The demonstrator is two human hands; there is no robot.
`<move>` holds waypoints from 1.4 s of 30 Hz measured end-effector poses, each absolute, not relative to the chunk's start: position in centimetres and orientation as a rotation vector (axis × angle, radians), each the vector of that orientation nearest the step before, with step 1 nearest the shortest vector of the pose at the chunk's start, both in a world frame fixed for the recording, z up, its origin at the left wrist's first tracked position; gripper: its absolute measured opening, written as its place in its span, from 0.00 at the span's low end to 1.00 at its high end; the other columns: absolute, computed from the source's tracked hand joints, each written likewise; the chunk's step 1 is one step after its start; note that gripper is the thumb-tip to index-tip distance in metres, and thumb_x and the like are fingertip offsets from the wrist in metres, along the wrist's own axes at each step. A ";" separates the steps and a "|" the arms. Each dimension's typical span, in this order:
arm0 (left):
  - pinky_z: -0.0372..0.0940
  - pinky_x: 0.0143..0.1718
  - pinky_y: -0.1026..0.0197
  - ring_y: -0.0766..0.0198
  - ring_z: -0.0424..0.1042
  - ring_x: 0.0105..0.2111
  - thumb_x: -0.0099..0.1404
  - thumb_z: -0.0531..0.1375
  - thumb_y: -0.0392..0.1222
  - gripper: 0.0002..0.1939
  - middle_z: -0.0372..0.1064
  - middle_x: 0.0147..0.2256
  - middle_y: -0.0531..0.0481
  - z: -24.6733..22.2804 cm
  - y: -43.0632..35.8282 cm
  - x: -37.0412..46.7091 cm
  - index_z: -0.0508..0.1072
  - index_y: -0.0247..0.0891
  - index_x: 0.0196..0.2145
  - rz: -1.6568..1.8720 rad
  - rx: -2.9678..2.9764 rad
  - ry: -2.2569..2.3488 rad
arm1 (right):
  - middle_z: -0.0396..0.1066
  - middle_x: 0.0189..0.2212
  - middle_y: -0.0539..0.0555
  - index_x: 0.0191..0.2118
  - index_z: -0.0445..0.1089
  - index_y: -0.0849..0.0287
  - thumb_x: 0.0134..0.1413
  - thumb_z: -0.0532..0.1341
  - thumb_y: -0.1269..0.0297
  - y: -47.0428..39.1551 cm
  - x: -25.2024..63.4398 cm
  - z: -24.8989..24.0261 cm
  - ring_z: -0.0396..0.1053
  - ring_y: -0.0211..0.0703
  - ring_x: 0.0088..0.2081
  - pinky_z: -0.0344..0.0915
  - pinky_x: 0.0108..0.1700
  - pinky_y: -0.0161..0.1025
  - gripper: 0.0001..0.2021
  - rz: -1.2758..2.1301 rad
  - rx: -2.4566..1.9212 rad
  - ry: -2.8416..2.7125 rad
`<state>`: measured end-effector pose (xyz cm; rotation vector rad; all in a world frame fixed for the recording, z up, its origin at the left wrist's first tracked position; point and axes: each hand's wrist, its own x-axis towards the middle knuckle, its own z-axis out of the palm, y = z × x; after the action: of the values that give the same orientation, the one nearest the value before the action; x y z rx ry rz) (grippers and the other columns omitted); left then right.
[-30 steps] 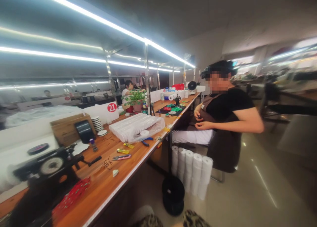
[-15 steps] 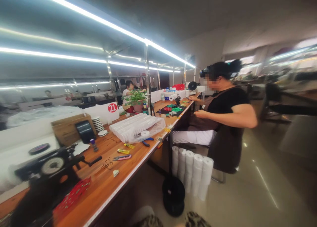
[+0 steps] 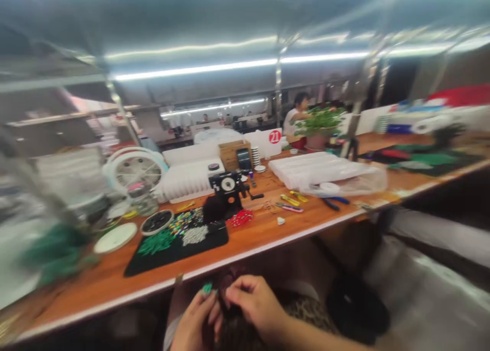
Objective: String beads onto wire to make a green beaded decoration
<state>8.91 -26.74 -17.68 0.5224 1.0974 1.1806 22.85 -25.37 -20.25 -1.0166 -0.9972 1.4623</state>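
Observation:
Both of my hands are low in the view, close together in front of the table edge. My left hand [image 3: 199,318] is closed in a pinch, with a small green piece [image 3: 207,288] at its fingertips. My right hand [image 3: 257,305] also pinches, thumb against forefinger; whatever lies between them is too small to make out. On the table beyond, a black mat [image 3: 176,256] bears green pieces [image 3: 156,242], silvery pieces [image 3: 195,235] and mixed coloured ones. A black hand-cranked machine [image 3: 228,187] stands behind, with red pieces [image 3: 241,217] beside it.
Cutters [image 3: 290,207], yellow-handled tools and blue-handled pliers [image 3: 337,203] lie right of the machine. Behind them are wrapped white rolls [image 3: 306,169] and a potted plant [image 3: 319,126]. White reels [image 3: 138,172] stand left. A person [image 3: 296,118] sits across the tables.
The view has swung left and down from the neighbouring person to the bench in front. Both my hands and the black mat have come into view.

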 end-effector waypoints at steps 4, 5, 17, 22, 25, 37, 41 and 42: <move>0.49 0.15 0.69 0.73 0.53 0.15 0.44 0.71 0.49 0.23 0.54 0.15 0.59 -17.1 -27.8 9.8 0.60 0.37 0.21 1.113 0.647 1.020 | 0.71 0.22 0.53 0.24 0.75 0.64 0.44 0.66 0.50 -26.2 23.3 -20.3 0.65 0.38 0.25 0.61 0.30 0.34 0.18 1.495 -0.924 -1.088; 0.49 0.15 0.69 0.73 0.52 0.14 0.46 0.70 0.51 0.23 0.53 0.15 0.59 -17.0 -27.9 10.0 0.60 0.37 0.21 1.103 0.682 1.013 | 0.73 0.23 0.54 0.25 0.76 0.64 0.45 0.65 0.50 -26.3 23.3 -20.3 0.66 0.39 0.26 0.62 0.31 0.35 0.18 1.518 -0.903 -1.110; 0.49 0.20 0.69 0.73 0.49 0.18 0.50 0.68 0.54 0.23 0.51 0.17 0.60 -17.5 -28.0 9.2 0.60 0.37 0.24 1.193 0.871 1.091 | 0.69 0.21 0.52 0.24 0.77 0.62 0.49 0.63 0.56 -26.8 23.6 -18.8 0.62 0.36 0.25 0.59 0.28 0.31 0.14 1.515 -0.831 -1.317; 0.51 0.22 0.69 0.71 0.51 0.20 0.50 0.67 0.55 0.21 0.54 0.19 0.59 -17.5 -27.9 8.9 0.63 0.37 0.25 1.211 0.949 1.165 | 0.63 0.19 0.48 0.23 0.76 0.63 0.49 0.63 0.58 -26.9 23.6 -18.7 0.57 0.33 0.23 0.55 0.27 0.31 0.13 1.454 -0.826 -1.351; 0.52 0.22 0.68 0.70 0.52 0.21 0.51 0.67 0.55 0.20 0.56 0.20 0.58 -17.4 -28.0 9.0 0.64 0.37 0.25 1.217 0.988 1.190 | 0.63 0.19 0.48 0.24 0.76 0.63 0.51 0.62 0.59 -26.8 23.5 -19.1 0.58 0.33 0.24 0.55 0.27 0.32 0.13 1.455 -0.801 -1.367; 0.57 0.26 0.67 0.66 0.57 0.23 0.49 0.66 0.59 0.21 0.62 0.21 0.54 -16.4 -28.5 9.1 0.68 0.37 0.23 1.174 1.218 1.285 | 0.69 0.22 0.52 0.24 0.74 0.63 0.50 0.60 0.59 -26.6 23.4 -18.9 0.63 0.39 0.26 0.59 0.30 0.34 0.13 1.253 -1.073 -1.388; 0.60 0.33 0.63 0.59 0.65 0.30 0.52 0.65 0.56 0.18 0.69 0.25 0.48 -16.1 -28.1 8.7 0.73 0.36 0.24 1.096 1.294 1.374 | 0.71 0.24 0.52 0.26 0.75 0.63 0.45 0.64 0.64 -26.6 23.5 -18.8 0.66 0.39 0.28 0.60 0.32 0.33 0.06 1.236 -1.123 -1.430; 0.60 0.34 0.63 0.57 0.66 0.31 0.52 0.65 0.56 0.18 0.70 0.26 0.47 -16.1 -28.0 8.6 0.74 0.36 0.25 1.077 1.288 1.382 | 0.71 0.24 0.51 0.28 0.76 0.62 0.44 0.65 0.65 -26.5 23.5 -18.7 0.66 0.39 0.28 0.60 0.31 0.33 0.06 1.253 -1.128 -1.426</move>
<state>8.62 -28.03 -16.06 1.2879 1.3816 1.0769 23.47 -26.55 -18.75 -1.1283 -1.4263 1.2535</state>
